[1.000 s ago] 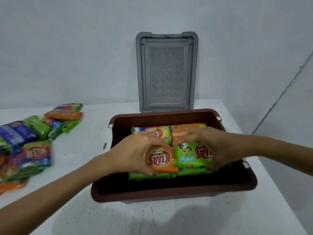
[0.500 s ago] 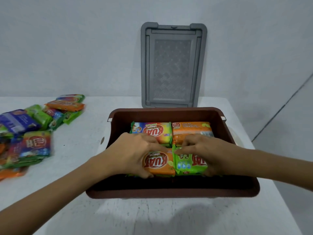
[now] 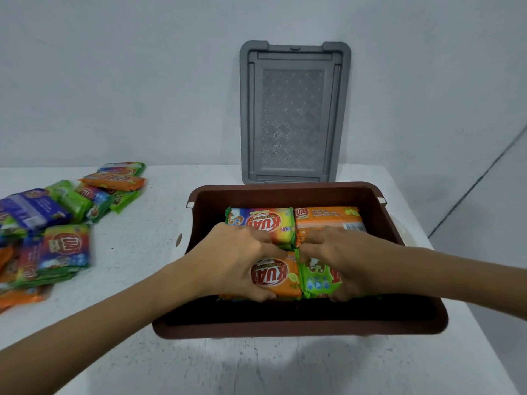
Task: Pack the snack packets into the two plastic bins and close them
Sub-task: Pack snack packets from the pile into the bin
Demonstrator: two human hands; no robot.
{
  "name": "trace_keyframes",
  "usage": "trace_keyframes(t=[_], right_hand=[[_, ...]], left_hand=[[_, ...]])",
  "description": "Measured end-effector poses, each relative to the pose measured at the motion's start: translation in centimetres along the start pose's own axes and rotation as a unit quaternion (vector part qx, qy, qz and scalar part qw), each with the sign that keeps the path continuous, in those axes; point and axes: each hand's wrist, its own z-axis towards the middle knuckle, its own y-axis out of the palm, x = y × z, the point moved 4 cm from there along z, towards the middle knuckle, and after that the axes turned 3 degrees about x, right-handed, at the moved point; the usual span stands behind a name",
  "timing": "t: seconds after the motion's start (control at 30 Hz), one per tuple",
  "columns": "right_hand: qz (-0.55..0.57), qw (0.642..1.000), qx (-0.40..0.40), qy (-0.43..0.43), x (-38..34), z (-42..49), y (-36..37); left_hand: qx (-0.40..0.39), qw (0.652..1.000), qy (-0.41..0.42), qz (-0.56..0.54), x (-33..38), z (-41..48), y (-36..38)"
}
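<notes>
On my feed the brown bin [image 3: 285,329] sits open on the white table [image 3: 285,369], with its grey lid [image 3: 293,115] standing upright just behind it. Both hands are down inside the bin. The left hand [image 3: 231,260] grips an orange packet [image 3: 273,276]: its fingers curl over the far edge and the thumb hooks the near edge, so it is clamped on that packet. The right hand [image 3: 350,260] grips a green packet [image 3: 318,280] the same way, fingers bent over the far edge and thumb at the near one. These two lie flat, side by side and touching, in the near row of the bin, the orange packet on the left. I can make out more packet edges beneath them. In the far row lie a rainbow packet [image 3: 262,220] on the left and a far orange packet [image 3: 328,218] on the right, also touching. The near strip of the bin is dark and I cannot tell what lies there. Well to the left of the bin, a loose pile [image 3: 57,223] of packets in green, orange and purple lies on the table
</notes>
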Motion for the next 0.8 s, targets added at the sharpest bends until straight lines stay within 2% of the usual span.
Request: trace_keyframes(t=[0.23,0.33,0.43,0.53,0.7,0.8], right_hand=[[-0.011,1.000,0.026,0.002,0.1,0.2,-0.1],[0.022,0.999,0.045,-0.003,0.4,0.1,-0.5],[0.058,0.996,0.070,0.001,0.8,0.5,-1.3],[0.099,0.990,0.104,0.013,0.9,1.3,-2.8],[0.146,0.969,0.197,0.019,1.0,3.3,-6.1],[0.168,0.966,0.198,0.013,0.3,5.3,-8.0]], left_hand=[[0.003,1.000,0.014,0.022,-0.1,0.0,-0.1],[0.027,0.999,0.014,0.017,-0.4,0.0,-0.6],[0.086,0.995,0.020,0.041,-1.1,-0.2,-0.6],[0.092,0.994,0.021,0.057,-1.8,-0.6,-0.4],[0.020,0.995,-0.081,0.054,-3.1,-1.4,-1.1],[0.100,0.989,-0.106,-0.009,-4.3,-3.1,-2.1]])
